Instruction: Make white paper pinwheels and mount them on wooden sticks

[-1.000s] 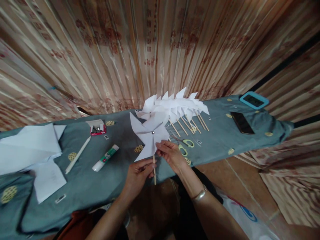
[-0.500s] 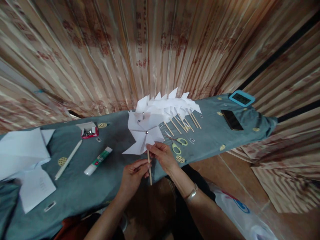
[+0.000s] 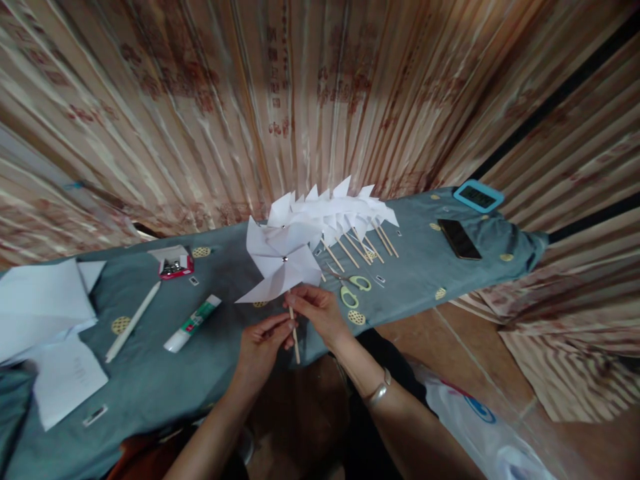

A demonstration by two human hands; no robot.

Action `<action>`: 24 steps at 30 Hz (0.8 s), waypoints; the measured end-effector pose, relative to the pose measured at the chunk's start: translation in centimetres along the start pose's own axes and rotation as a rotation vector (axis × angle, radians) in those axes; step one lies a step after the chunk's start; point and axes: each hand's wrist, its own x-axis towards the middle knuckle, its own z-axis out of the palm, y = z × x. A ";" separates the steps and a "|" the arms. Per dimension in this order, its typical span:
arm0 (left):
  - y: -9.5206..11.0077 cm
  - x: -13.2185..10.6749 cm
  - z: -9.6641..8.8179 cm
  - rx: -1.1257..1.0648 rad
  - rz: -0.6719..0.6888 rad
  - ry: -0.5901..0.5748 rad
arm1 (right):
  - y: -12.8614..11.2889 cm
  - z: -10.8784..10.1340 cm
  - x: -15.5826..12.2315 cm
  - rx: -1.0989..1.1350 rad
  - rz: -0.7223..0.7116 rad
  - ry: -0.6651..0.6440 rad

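Note:
A white paper pinwheel with a shiny pin at its centre is held up over the near side of the table, its wooden stick pointing down toward me. My left hand pinches the middle of the stick. Just beneath the paper blades, my right hand grips the stick's upper part. Behind lies an overlapping row of other white paper pinwheels, their sticks toward me. Scissors with light green handles rest right of my right hand.
Left on the grey-green cloth are a glue stick, a white pen-like stick, a red box of metal pins and white paper sheets. A phone and blue-framed digital clock lie right. A curtain hangs behind.
The pinwheel's blades have turned a little while both hands keep their hold on the stick. The whole view has shifted slightly.

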 end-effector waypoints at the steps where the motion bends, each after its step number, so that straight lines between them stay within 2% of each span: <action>1: 0.0 0.0 0.0 0.008 0.003 0.001 | 0.1 0.0 0.0 -0.018 -0.015 0.007; 8: 0.2 0.2 0.4 0.012 0.036 -0.002 | 0.6 -0.3 -0.6 -0.149 -0.049 -0.063; 14: 0.7 0.3 0.2 0.005 0.043 0.017 | 0.1 -1.1 -1.2 -0.385 -0.199 0.003; 19: 0.4 0.5 -0.2 -0.011 0.013 0.038 | -1.2 -2.8 -1.2 -0.450 -0.285 0.137; 24: 0.1 0.2 -0.5 -0.025 -0.028 0.002 | -2.3 -4.5 -0.1 -0.300 -0.306 0.291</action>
